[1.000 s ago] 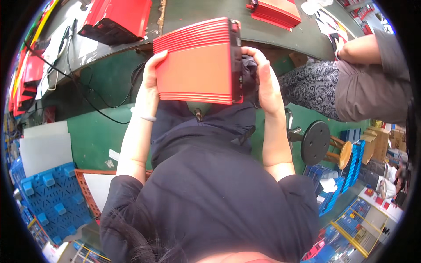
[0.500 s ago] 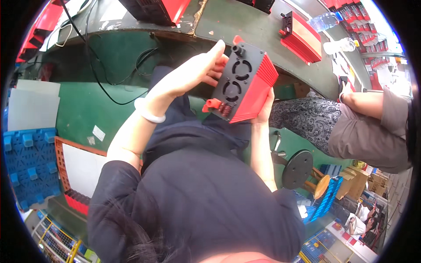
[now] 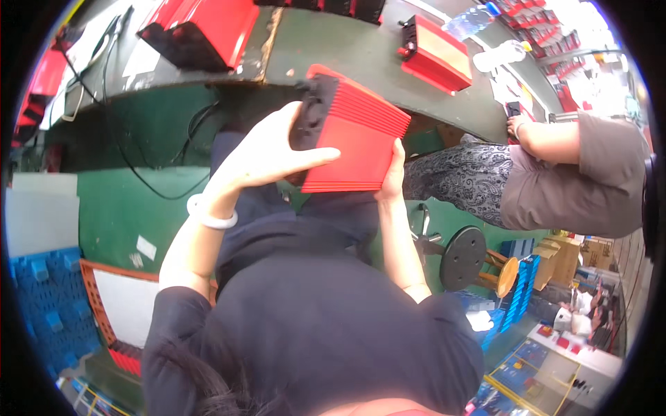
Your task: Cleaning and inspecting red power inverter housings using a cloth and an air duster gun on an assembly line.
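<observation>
Here, left fingers [image 3: 318, 158] and right fingers [image 3: 397, 165] closed around red box [image 3: 357, 149]; bench edge [image 3: 243, 78] beyond; broad green floor [image 3: 111, 222] leftward

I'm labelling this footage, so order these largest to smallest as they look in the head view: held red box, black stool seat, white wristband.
1. Red box
2. Black stool seat
3. White wristband
Apparent size only.

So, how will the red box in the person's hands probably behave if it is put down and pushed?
The red box is probably stiff, since its wide face looks flat and undented. The ribs may make it less slippery to hold. Its blocky shape suggests that it would slide rather than roll.
</observation>
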Demonstrator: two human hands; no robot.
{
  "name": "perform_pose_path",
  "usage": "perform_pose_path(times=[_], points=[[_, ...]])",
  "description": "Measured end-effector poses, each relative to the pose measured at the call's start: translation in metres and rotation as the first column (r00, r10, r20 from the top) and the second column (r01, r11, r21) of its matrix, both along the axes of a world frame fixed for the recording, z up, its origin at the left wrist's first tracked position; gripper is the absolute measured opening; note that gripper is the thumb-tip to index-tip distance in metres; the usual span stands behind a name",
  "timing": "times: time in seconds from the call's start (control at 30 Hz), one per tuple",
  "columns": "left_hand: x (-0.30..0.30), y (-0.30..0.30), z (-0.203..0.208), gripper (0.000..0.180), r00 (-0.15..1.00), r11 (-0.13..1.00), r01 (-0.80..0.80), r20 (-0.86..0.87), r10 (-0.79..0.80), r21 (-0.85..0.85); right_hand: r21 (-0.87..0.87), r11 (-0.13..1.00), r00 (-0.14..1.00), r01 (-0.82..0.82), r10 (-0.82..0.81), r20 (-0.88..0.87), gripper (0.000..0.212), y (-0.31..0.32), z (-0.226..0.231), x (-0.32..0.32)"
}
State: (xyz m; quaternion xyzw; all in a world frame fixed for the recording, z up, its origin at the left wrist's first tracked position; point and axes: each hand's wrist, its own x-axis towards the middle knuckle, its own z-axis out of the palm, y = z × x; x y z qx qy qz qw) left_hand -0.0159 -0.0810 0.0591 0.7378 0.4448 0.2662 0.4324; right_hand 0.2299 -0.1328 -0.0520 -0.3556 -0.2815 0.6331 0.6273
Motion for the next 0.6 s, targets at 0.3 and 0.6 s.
perform_pose_path(times=[0.3,0.6], points=[[-0.005,0.041,-0.013,0.038,0.724,0.908,-0.027,0.617,0.307,-0.419,0.378,0.896,0.211,0.234,-0.426,0.88,0.029,0.125,0.096,0.04],[0.033,0.103,-0.028,0.039,0.738,0.924,-0.093,0.598,0.314,-0.371,0.55,0.83,-0.512,0.095,-0.433,0.742,0.022,0.235,0.082,0.097]])
